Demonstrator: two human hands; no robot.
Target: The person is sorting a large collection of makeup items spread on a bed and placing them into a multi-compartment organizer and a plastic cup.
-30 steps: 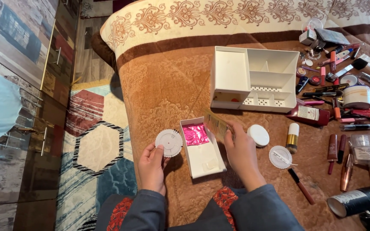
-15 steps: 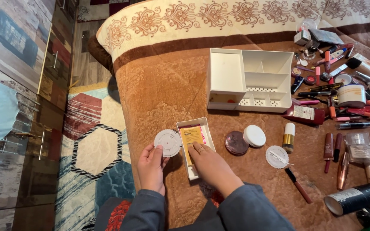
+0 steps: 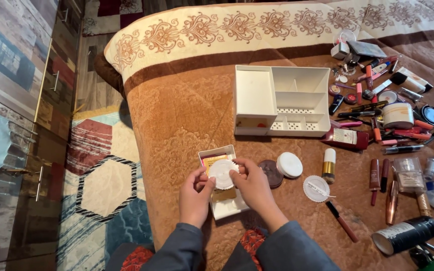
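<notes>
Both hands hold a round white scalloped disc [image 3: 223,173] over a small open white box [image 3: 224,208] on the brown blanket. My left hand [image 3: 197,195] grips the disc's left edge and my right hand [image 3: 251,184] pinches its right edge. Inside the box lies a yellow packet [image 3: 212,161], mostly covered by the disc. A brown round compact [image 3: 272,171] and a white round lid [image 3: 290,165] sit just right of my right hand.
A white compartment organizer [image 3: 281,100] stands behind the box. A second scalloped white disc [image 3: 316,188], a gold-banded bottle [image 3: 329,165], a dark red bottle [image 3: 345,138] and several lipsticks, pencils and jars cover the right side. The bed's edge drops to a patterned rug [image 3: 104,185] on the left.
My left hand carried the white disc from beside the box to over it. My right hand left the yellow packet in the box and took the disc's other edge.
</notes>
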